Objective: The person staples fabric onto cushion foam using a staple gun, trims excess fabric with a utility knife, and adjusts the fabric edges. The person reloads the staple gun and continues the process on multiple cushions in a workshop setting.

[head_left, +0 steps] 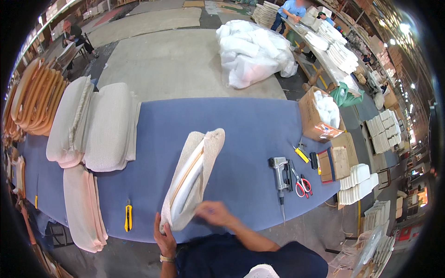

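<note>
A long cushion pad point(189, 178) stands tilted on its edge near the table's front. Its beige fabric cover gapes along the middle, showing white padding and a thin wood-coloured edge inside. At its near left end, my left hand point(165, 240) grips the pad, thumb against the fabric. My right hand point(215, 213) is beside the pad's near right edge, smeared by motion; whether its fingers pinch the fabric cannot be made out. A yellow utility knife point(128, 217) lies to the left of the pad.
Blue-topped table point(245, 139). Fabric cover stacks point(109, 125) and tan curved panels point(39, 99) stand left. A staple gun point(280, 173), scissors point(302, 185), a yellow-handled tool point(301, 154) and a carton of white padding point(320, 116) lie right. A wrapped white bundle point(255, 51) sits beyond.
</note>
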{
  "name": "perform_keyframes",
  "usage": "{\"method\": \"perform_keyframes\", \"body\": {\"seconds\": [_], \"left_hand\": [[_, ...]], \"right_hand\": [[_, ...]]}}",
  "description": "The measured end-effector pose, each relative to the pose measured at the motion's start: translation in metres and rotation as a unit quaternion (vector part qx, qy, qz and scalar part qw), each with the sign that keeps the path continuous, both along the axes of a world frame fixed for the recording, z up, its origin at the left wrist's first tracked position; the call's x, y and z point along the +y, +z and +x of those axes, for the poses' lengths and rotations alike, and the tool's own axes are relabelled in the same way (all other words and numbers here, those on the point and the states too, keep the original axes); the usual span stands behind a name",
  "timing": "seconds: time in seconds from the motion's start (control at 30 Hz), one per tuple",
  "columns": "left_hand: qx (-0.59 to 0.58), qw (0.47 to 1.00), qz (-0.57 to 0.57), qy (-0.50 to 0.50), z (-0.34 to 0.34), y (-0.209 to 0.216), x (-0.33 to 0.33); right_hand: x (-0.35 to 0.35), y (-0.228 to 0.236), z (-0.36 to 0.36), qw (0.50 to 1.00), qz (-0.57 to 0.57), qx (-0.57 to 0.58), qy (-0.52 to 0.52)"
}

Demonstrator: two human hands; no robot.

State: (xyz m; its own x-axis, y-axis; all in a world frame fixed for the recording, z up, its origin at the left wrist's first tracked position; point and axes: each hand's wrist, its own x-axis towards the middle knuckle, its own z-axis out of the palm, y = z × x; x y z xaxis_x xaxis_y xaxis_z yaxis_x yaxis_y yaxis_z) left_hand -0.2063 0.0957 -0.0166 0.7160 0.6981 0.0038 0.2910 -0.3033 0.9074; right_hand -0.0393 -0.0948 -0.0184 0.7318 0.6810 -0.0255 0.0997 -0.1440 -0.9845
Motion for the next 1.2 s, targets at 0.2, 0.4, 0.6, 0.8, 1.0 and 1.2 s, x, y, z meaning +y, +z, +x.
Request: {"method": "perform_keyframes", "body": {"seconds": [0.2, 0.4, 0.6, 0.8, 1.0, 1.2], "left_hand": [[-0.020, 1.000, 0.009, -0.020, 0.000, 0.005, -0.021], [-0.009, 0.999, 0.043, -0.028, -0.004, 0.005, -0.030], [-0.031, 0.998, 0.047, -0.038, -0.005, 0.000, -0.040], [-0.035, 0.996, 0.076, -0.035, -0.008, -0.005, -0.044], [-0.029, 0.993, 0.109, -0.016, -0.014, -0.014, -0.046], [-0.024, 0.994, 0.104, -0.026, -0.007, -0.006, -0.054]], "right_hand": [[-0.272, -0.106, 0.084, 0.758, -0.421, -0.224, -0.446], [-0.274, -0.098, 0.114, 0.724, -0.569, -0.171, -0.349], [-0.277, -0.099, 0.145, 0.706, -0.580, -0.120, -0.388], [-0.235, -0.020, 0.113, 0.872, -0.215, -0.022, -0.440], [-0.116, 0.070, 0.023, 0.963, -0.079, 0.025, -0.257], [-0.074, 0.089, -0.070, 0.989, -0.022, 0.129, -0.065]]}}
